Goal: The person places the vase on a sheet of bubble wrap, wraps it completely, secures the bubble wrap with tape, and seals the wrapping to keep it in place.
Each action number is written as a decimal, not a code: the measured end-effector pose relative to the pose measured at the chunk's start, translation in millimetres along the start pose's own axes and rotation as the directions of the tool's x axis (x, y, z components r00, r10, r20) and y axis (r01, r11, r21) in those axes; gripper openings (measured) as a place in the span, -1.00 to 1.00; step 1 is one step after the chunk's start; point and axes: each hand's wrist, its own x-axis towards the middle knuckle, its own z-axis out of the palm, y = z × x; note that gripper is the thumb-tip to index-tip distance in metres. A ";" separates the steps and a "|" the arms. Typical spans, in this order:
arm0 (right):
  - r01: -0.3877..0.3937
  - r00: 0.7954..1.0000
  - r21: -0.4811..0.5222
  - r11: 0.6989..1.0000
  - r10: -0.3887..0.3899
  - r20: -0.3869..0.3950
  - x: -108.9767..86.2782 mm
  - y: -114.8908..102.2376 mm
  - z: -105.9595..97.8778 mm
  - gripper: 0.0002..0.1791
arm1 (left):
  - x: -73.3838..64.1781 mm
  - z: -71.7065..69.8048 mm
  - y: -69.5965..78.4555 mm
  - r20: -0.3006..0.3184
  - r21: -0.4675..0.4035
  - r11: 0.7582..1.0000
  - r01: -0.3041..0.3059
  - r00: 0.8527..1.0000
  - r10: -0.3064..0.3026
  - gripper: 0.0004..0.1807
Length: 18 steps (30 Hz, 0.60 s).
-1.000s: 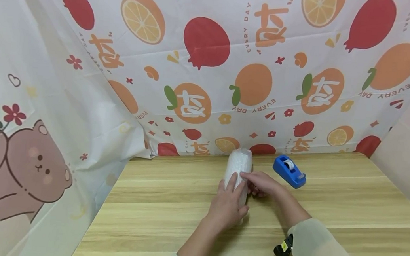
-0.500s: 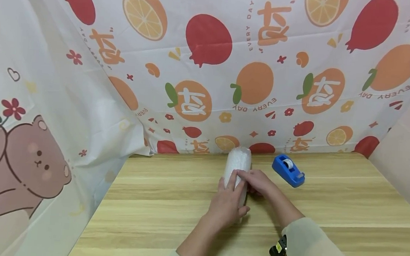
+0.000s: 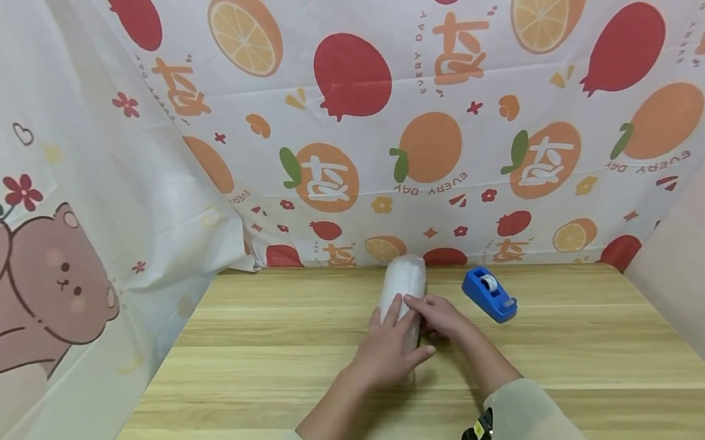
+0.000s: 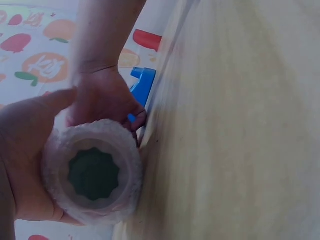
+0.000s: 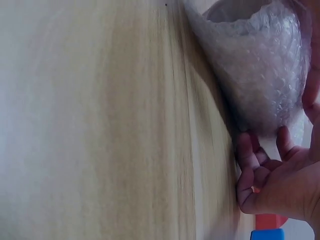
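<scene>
A cylinder wrapped in clear bubble wrap [image 3: 402, 281] lies on its side on the wooden table, pointing away from me. Its near end, in the left wrist view, shows a dark green scalloped shape [image 4: 93, 173] inside a pale ring of wrap. My left hand [image 3: 388, 348] lies over the top with straight, spread fingers, and its thumb sticks out to the right, off the wrap. At the right side, my right hand [image 3: 440, 318] holds the wrap, one finger on top beside the left fingers and the others curled low against the bubble wrap [image 5: 260, 70] near the tabletop.
A blue tape dispenser [image 3: 490, 294] with a roll of tape stands to the right of the cylinder. Behind the table [image 3: 278, 324] hangs a fruit-print cloth [image 3: 431, 147]. A black wrist camera [image 3: 476, 436] sits at the right sleeve.
My left thumb has lifted and straightened out to the right. The right hand's lower fingers have tucked in closer to the wrap. The cylinder stays in place.
</scene>
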 end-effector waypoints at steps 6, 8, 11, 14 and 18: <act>0.004 0.997 -0.017 1.000 -0.006 -0.072 -1.6 0.9 0.9 -0.43 | -1.3 -12.2 -10.1 -0.023 -0.332 0.942 0.041 0.998 -0.052 -0.20; 0.009 0.995 -0.015 1.000 -0.011 -0.094 -2.6 1.5 1.2 -0.43 | 2.4 -13.0 -18.6 -0.077 -0.410 0.911 0.047 0.993 -0.086 -0.23; 0.004 0.994 0.007 1.000 -0.003 -0.110 -4.2 1.7 2.0 -0.42 | 8.6 -11.4 -33.7 -0.118 -0.545 0.833 0.101 0.974 -0.196 -0.28; -0.022 0.996 0.065 0.998 0.028 -0.090 -6.6 2.8 3.3 -0.30 | 12.1 -8.0 -47.6 -0.041 -0.673 0.713 0.199 0.952 -0.304 -0.29; -0.052 0.998 0.207 0.977 0.061 -0.035 -10.6 3.3 6.1 -0.12 | 13.5 -5.8 -56.3 0.103 -0.740 0.609 0.287 0.942 -0.318 -0.19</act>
